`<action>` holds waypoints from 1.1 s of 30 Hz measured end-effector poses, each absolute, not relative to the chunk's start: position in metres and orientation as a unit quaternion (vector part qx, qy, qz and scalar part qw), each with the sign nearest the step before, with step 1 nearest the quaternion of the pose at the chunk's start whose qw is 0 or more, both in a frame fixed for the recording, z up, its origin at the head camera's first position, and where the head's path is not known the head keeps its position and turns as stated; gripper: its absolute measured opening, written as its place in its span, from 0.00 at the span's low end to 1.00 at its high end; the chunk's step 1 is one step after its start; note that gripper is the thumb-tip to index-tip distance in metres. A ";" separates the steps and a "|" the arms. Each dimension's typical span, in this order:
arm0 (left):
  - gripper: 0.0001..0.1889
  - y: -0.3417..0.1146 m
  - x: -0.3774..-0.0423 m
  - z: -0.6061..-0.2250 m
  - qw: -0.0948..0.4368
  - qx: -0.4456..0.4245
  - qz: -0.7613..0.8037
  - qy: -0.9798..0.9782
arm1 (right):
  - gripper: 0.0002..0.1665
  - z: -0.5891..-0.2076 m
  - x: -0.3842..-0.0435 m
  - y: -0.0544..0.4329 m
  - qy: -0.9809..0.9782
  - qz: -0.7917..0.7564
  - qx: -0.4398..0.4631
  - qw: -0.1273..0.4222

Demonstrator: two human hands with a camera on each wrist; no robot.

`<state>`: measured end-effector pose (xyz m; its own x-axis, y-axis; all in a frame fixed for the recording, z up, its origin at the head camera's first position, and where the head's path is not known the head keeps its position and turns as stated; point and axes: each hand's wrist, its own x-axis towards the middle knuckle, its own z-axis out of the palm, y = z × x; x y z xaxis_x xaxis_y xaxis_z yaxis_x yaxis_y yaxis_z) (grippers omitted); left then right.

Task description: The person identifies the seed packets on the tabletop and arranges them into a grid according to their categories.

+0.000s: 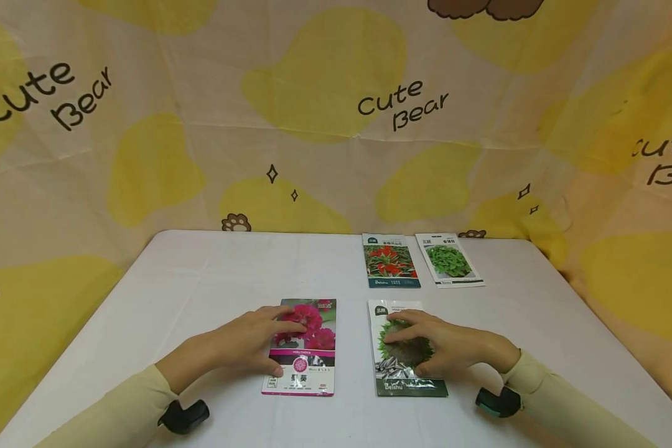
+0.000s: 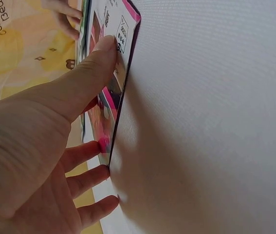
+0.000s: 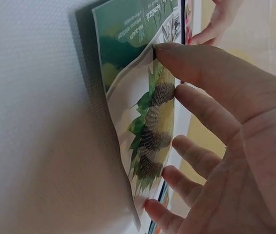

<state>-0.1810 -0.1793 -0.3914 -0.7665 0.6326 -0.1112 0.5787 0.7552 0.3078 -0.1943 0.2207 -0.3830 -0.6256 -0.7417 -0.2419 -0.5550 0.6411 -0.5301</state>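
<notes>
In the head view, a hollyhock seed packet (image 1: 302,367) with pink flowers lies flat on the white table. My left hand (image 1: 241,342) rests on its left side with spread fingers, and the left wrist view shows the thumb on the printed face of the packet (image 2: 108,92). To the right lies a sunflower seed packet (image 1: 394,387) with a green bottom band. My right hand (image 1: 453,345) reaches over it from the right. Close up, the right thumb and fingertips touch the glossy front of the sunflower packet (image 3: 128,97), fingers loosely extended.
Toward the back right of the table (image 1: 201,280), a seed packet with red flowers (image 1: 391,261) lies beside one with green leaves (image 1: 450,260). A yellow-patterned cloth (image 1: 313,155) hangs behind and around the table.
</notes>
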 end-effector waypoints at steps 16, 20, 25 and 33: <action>0.40 -0.179 -0.182 -0.393 0.106 0.326 0.129 0.931 | 0.39 -0.382 -0.195 0.223 0.876 -0.236 -0.364 0.211; 0.40 -0.180 -0.182 -0.393 0.106 0.326 0.130 0.930 | 0.40 -0.381 -0.196 0.225 0.877 -0.248 -0.359 0.200; 0.40 -0.180 -0.182 -0.393 0.106 0.326 0.130 0.930 | 0.37 -0.381 -0.198 0.226 0.884 -0.250 -0.352 0.181; 0.40 -0.180 -0.182 -0.394 0.104 0.327 0.131 0.930 | 0.34 -0.386 -0.208 0.229 0.885 -0.277 -0.348 0.139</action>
<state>-0.1821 -0.1804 -0.3940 -0.7644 0.6356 -0.1085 0.5809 0.7518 0.3120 -0.2078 0.2294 -0.3856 -0.7191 -0.6929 -0.0528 -0.5394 0.6045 -0.5861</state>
